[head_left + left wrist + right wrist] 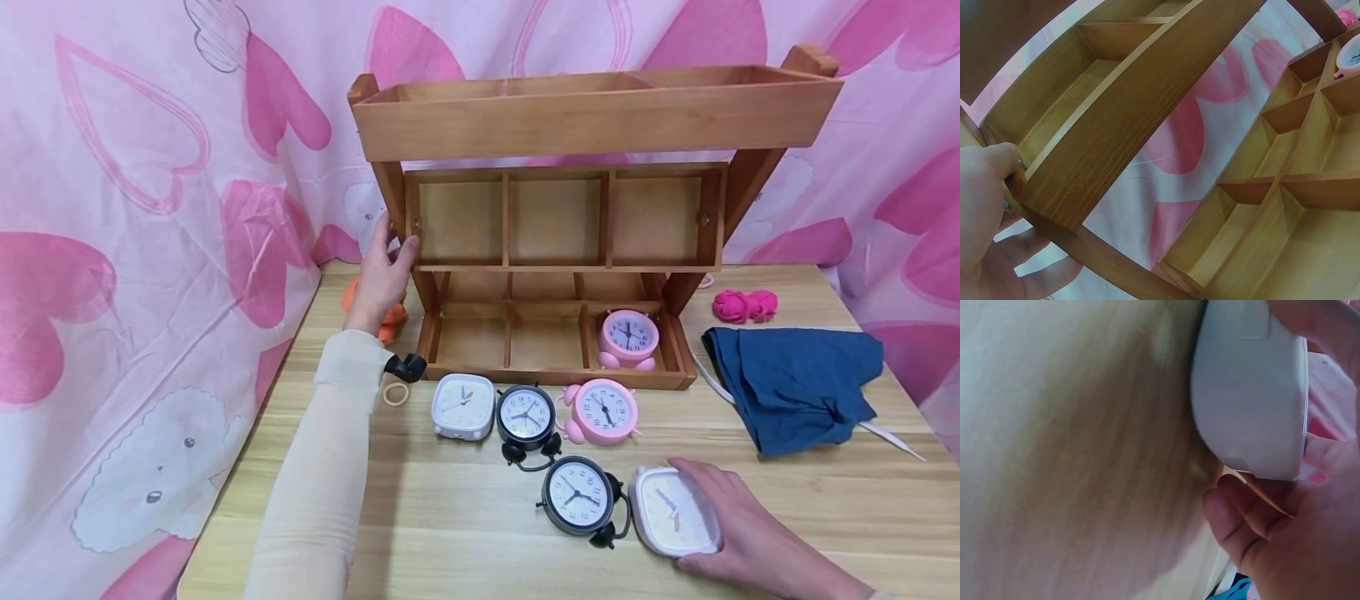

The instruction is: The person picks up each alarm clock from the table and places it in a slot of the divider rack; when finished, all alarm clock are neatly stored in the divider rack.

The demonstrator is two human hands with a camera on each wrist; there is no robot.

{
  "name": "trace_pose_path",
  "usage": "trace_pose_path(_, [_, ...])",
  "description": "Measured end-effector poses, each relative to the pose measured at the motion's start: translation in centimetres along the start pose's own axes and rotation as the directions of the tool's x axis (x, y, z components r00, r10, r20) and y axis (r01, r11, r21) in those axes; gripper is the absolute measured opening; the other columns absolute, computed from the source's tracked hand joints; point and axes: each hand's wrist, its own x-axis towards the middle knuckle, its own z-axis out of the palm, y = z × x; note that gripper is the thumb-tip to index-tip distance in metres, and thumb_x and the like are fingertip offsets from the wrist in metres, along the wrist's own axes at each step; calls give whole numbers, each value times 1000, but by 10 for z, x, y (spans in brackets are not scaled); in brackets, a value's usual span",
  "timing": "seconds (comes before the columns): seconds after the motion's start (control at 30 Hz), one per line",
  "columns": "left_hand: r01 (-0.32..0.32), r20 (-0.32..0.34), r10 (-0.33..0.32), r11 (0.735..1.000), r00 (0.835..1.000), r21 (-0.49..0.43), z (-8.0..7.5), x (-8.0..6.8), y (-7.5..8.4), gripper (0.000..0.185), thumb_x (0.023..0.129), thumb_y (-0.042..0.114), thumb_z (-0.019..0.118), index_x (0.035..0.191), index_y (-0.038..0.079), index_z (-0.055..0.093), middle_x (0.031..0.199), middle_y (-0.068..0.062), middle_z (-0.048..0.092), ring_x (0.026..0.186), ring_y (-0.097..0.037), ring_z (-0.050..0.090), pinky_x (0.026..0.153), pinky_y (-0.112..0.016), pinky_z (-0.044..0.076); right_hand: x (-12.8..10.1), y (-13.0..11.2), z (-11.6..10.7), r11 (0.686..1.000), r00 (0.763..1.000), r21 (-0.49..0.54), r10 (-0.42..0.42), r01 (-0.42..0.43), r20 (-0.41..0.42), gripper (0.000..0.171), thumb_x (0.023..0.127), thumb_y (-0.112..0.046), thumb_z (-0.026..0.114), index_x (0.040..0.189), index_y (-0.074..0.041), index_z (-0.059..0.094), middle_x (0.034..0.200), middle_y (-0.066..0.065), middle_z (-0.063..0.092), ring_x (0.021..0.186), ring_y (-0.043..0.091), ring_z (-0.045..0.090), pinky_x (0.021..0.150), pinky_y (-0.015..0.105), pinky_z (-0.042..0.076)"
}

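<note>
A three-tier wooden rack (592,112) stands at the back of the table. My left hand (381,275) grips its left upright; in the left wrist view the thumb of that hand (985,206) presses on the wood (1116,119) while the fingers wrap behind. My right hand (723,521) grips a white square clock (670,510) lying near the table's front edge; the right wrist view shows that hand's fingers (1241,519) curled under the clock's casing (1254,394). A black alarm clock (577,496) lies just left of it.
A white clock (462,406), a black clock (527,414) and a pink clock (603,411) lie before the rack. Another pink clock (628,336) sits in its bottom right compartment. Blue cloth (795,383), pink yarn (744,305), orange object (390,323), black clip (405,367), ring (395,393).
</note>
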Motion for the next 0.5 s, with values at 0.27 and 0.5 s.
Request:
trace_pose_path(0.27, [-25,-2,25,1000,1000,-11,0,0,0,61,102,42,50,155,37,20,161,-5,30,141,-32,43,112,-50,40,0,3,-15,988,956,-90,-146,127,-254,110,60,-60,87,145,-7,41,133,14,55,112,26,53,84,48,52])
trace_pose_path(0.5, [0,-2,0,1000,1000,-8,0,0,2,62,101,43,50,155,39,18,162,-1,29,141,-29,43,111,-50,41,34,24,-33,990,927,-24,-136,137,-350,114,62,-43,93,150,-5,31,135,24,47,113,39,47,82,63,50])
